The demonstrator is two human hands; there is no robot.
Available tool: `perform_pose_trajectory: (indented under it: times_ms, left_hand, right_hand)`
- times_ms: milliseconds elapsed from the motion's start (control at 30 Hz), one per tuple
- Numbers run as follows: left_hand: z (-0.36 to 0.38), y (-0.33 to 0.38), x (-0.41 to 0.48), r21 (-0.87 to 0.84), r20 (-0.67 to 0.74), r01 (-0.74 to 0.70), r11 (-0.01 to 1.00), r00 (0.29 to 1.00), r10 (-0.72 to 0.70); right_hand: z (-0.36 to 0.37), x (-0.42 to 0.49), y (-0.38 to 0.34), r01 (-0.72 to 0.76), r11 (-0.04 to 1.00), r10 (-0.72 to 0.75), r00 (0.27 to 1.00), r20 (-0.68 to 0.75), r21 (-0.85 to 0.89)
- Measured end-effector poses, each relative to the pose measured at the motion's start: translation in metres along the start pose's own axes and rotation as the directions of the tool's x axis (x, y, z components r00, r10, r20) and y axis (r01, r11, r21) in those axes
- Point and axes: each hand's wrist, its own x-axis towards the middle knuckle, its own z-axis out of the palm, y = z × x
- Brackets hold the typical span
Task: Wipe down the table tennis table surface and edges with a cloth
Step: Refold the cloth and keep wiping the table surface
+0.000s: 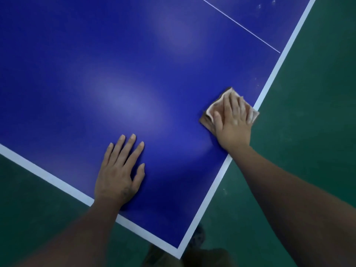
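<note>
The blue table tennis table (134, 64) with white border lines fills most of the view, its near corner pointing at me. A folded pinkish-brown cloth (212, 110) lies flat on the top by the right border line. My right hand (234, 122) presses on the cloth with straight fingers spread over it. My left hand (120, 170) rests flat on the bare blue surface near the front border line, fingers straight and spread, holding nothing.
Green floor (308, 112) surrounds the table on the right and at the lower left. A thin white centre line (240, 26) crosses the top at the upper right. Pale smudges (266, 4) mark the far surface. My feet show dimly below the corner.
</note>
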Motion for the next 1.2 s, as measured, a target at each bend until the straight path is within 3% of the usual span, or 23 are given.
perform_pose_trajectory:
  times_ms: [100,233,333,433,667,867,967,1200]
  left_hand:
    - [-0.001,-0.002,0.002,0.011,0.012,0.004,1.0,1.0,-0.004]
    - [-0.002,0.005,-0.003,0.051,0.015,0.018,0.999,1.0,-0.018]
    - [0.003,0.028,0.009,0.074,-0.018,0.13,0.989,0.992,-0.129]
    - [0.014,0.08,0.052,-0.02,-0.067,0.255,0.967,0.964,-0.255]
    - [0.046,0.183,0.197,-0.18,-0.09,0.336,0.925,0.93,-0.355]
    - [0.081,0.225,0.296,-0.058,-0.087,0.43,0.901,0.897,-0.434]
    - [0.094,0.228,0.308,0.044,-0.117,0.461,0.886,0.884,-0.453]
    - [0.096,0.232,0.312,0.105,-0.096,0.481,0.87,0.876,-0.473]
  right_hand:
    - [0.002,-0.005,-0.006,-0.022,0.999,0.022,0.999,-0.026,0.031]
    - [0.008,-0.06,-0.015,0.066,0.997,-0.064,0.996,-0.055,0.027]
    - [0.007,-0.055,-0.002,0.132,0.991,-0.131,0.991,-0.022,0.032]
    - [0.001,-0.013,0.019,0.185,0.983,-0.184,0.982,-0.043,0.013]
    - [-0.01,0.095,0.059,0.206,0.979,-0.204,0.976,-0.077,0.012]
    - [-0.017,0.167,0.08,0.219,0.976,-0.216,0.973,-0.083,0.024]
    - [-0.02,0.205,0.092,0.238,0.971,-0.235,0.968,-0.089,0.023]
    - [-0.032,0.31,0.116,0.305,0.952,-0.303,0.951,-0.069,0.021]
